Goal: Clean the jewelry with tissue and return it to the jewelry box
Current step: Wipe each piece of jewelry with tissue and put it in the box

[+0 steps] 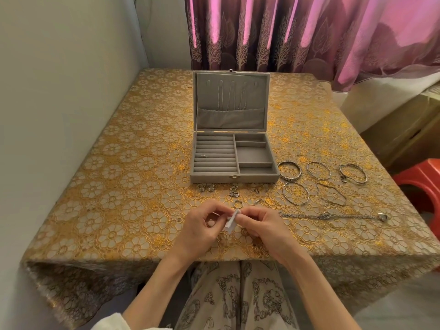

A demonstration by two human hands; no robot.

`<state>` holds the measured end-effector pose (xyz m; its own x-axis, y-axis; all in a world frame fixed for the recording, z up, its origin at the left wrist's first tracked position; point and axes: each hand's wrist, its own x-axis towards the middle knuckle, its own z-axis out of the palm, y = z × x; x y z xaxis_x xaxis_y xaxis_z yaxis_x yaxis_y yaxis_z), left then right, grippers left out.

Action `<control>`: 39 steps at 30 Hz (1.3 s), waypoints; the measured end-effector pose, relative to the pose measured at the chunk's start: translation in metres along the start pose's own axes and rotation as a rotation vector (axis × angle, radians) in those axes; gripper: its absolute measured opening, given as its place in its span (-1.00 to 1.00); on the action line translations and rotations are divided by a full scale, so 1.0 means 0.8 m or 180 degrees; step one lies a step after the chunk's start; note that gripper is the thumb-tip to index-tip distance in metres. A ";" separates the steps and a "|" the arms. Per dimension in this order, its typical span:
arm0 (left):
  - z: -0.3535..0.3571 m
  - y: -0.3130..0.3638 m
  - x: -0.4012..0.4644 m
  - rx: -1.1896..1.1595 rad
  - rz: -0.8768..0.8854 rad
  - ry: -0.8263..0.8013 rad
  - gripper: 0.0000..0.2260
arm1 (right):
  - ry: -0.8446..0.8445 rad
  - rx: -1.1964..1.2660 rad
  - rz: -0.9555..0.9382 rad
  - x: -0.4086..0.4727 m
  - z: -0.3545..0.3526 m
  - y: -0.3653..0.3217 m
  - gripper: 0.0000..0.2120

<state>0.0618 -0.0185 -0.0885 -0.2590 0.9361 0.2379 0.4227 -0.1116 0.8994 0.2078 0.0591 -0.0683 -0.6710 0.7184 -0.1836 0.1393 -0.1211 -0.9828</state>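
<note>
Near the front edge of the table point(95, 210) with the gold flower cloth, the person's two hands work close together. The left hand point(202, 231) has its fingers curled round a small silver ring point(210, 222). The right hand point(259, 228) pinches a folded white tissue point(232, 222) and holds it right beside the ring.

The ring is tiny and smooth. It could slip out of the fingers, roll off the front edge and get lost on the floor.

Just past the hands lie more small silver rings and earrings point(234, 193). Toward the right edge sit round silver bangles point(290, 170) and a long silver chain point(333, 216).

Further back, in the middle, stands the open grey jewelry box point(234, 154). One little ring point(203, 156) sits in its left ring rolls. The right pockets look empty. Thin chains point(228, 98) hang inside the raised lid.
</note>
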 end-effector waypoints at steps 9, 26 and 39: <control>-0.002 0.006 0.002 -0.0620 -0.0420 0.0117 -0.85 | -0.0007 0.0273 -0.0010 0.000 -0.001 0.001 -0.83; 0.000 0.006 0.002 -0.0346 -0.0342 0.0065 -0.88 | 0.0020 0.0255 0.0262 0.004 -0.001 -0.003 -0.89; -0.006 0.008 0.013 -0.0337 -0.0293 0.0036 -0.85 | 0.0395 0.0818 0.0218 0.006 0.000 0.006 -0.86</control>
<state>0.0574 -0.0114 -0.0786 -0.3026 0.9402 0.1563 0.3030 -0.0606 0.9511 0.2053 0.0625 -0.0742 -0.5698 0.7790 -0.2616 -0.0185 -0.3304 -0.9436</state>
